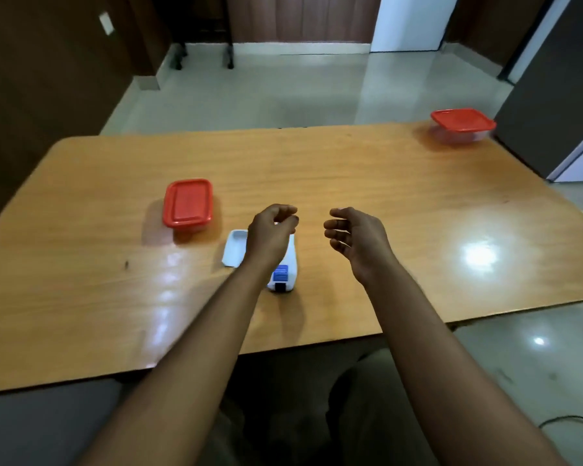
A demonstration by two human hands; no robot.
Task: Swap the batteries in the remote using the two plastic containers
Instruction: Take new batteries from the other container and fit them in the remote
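Observation:
A white remote lies on the wooden table, its back up, with a blue label showing; my left hand covers its far half. Its white battery cover lies loose just to its left. My left hand hovers over the remote with the fingers curled; whether it holds anything I cannot tell. My right hand floats to the right of the remote, fingers apart and empty. A rectangular plastic container with a red lid stands left of the hands, lid on. A second red-lidded container stands at the far right corner.
The table's near edge runs just in front of my lap. A dark cabinet stands past the table's right end. Bright light glare lies on the table's right part. A cable trails on the floor at lower right.

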